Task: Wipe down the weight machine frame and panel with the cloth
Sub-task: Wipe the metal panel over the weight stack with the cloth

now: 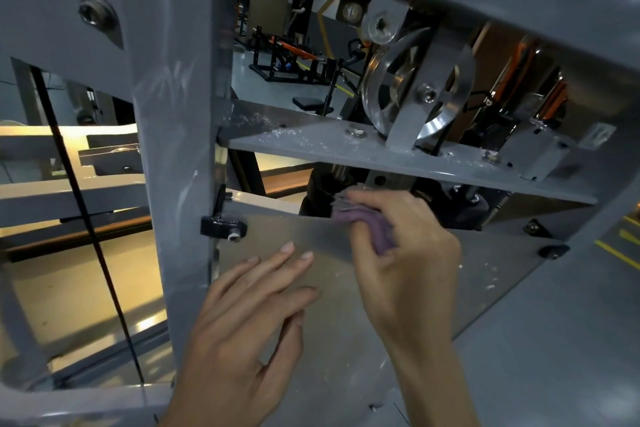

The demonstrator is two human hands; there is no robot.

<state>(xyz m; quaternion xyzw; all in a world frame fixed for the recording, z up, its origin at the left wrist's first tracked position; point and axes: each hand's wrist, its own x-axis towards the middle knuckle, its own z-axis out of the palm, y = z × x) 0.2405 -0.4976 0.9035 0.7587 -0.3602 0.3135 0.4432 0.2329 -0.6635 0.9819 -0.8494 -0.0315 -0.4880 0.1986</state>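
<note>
Two hands are working at the weight machine. At about one o'clock from frame centre, the right hand is gripping the bunched purple cloth, fingers curled round it, and pressing it on the top edge of the shiny panel. At six o'clock the left hand is lying flat on the panel, fingers straight and holding nothing. White specks are showing on the panel toward three o'clock and on the grey frame shelf at twelve o'clock, below the pulley, so I judge the wiping is partway done, with much of the frame left.
</note>
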